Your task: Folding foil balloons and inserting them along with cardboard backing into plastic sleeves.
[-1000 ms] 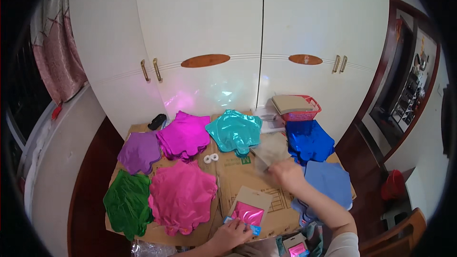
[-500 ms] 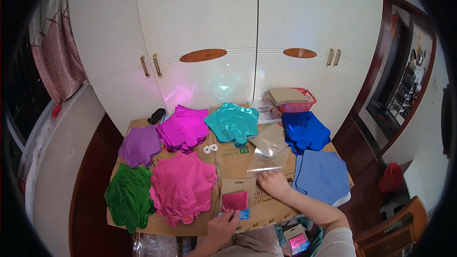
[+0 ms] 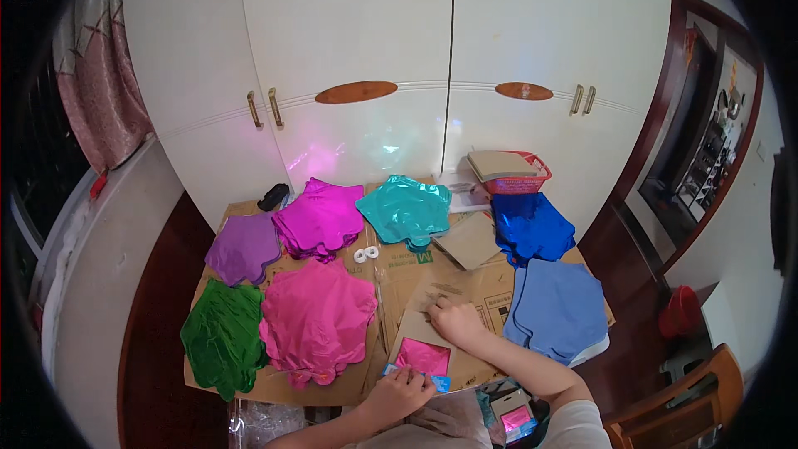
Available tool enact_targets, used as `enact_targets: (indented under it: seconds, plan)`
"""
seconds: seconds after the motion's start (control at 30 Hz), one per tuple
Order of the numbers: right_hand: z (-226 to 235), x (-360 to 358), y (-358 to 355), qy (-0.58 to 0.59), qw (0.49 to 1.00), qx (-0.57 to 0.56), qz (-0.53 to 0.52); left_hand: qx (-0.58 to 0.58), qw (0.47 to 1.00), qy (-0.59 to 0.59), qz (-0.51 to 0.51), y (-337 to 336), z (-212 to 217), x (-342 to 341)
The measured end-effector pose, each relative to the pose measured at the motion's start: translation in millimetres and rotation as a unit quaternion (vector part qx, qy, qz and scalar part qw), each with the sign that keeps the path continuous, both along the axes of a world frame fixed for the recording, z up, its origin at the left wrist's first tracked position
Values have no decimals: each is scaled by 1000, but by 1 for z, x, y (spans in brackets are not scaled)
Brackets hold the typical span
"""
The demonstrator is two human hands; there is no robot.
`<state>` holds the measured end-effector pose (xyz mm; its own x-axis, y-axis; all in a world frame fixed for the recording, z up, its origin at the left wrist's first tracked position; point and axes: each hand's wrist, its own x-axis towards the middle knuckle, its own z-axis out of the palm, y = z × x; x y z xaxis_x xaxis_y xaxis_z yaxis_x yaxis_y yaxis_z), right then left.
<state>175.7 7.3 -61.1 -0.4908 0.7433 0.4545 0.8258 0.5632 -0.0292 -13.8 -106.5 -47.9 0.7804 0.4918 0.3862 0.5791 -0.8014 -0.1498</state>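
Observation:
A tan backing card (image 3: pixel 421 328) lies at the front middle of the table, slightly tilted. Folded pink foil (image 3: pixel 425 357) and a blue printed strip (image 3: pixel 441 383) rest on its near half. My left hand (image 3: pixel 401 392) grips the card's near end, its fingers curled over the blue strip. At the far end, my right hand (image 3: pixel 457 322) is closed in a pinch on a clear plastic bag (image 3: pixel 453 284). The bag is hard to see, and how far it covers the card I cannot tell.
Stacks of flat foil balloons ring the work spot: green (image 3: pixel 223 339), pink (image 3: pixel 317 322), purple (image 3: pixel 243 249), magenta (image 3: pixel 319 218), teal (image 3: pixel 406 211), dark blue (image 3: pixel 533 229) and pale blue (image 3: pixel 559 309). Blank cards (image 3: pixel 468 241), white rolls (image 3: pixel 366 254) and a red basket (image 3: pixel 519 183) lie farther back.
My right hand has drawn the clear bag nearer and left, off the blank cards to the card's far end. The card has turned and shifted right, and my left hand now covers more of its near end.

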Motion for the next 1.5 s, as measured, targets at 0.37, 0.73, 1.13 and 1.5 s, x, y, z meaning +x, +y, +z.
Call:
enact_targets:
  seconds: [0.37, 0.73, 1.13, 1.5]
  plan:
    - [3, -9, -14, -47, 994, 30, 93, 38, 999, -30, 10, 11, -13, -4]
    - [7, -6, -13, -68, 987, 67, 133, 55, 998, -27, -2, 40, -15, 6]
    - [18, 7, -26, -93, 995, -20, -19, 75, 996, -47, 34, 40, -18, 8]
    - [-9, -1, -27, 635, 762, -116, -37, 95, 990, -90, 53, 46, -12, 7]
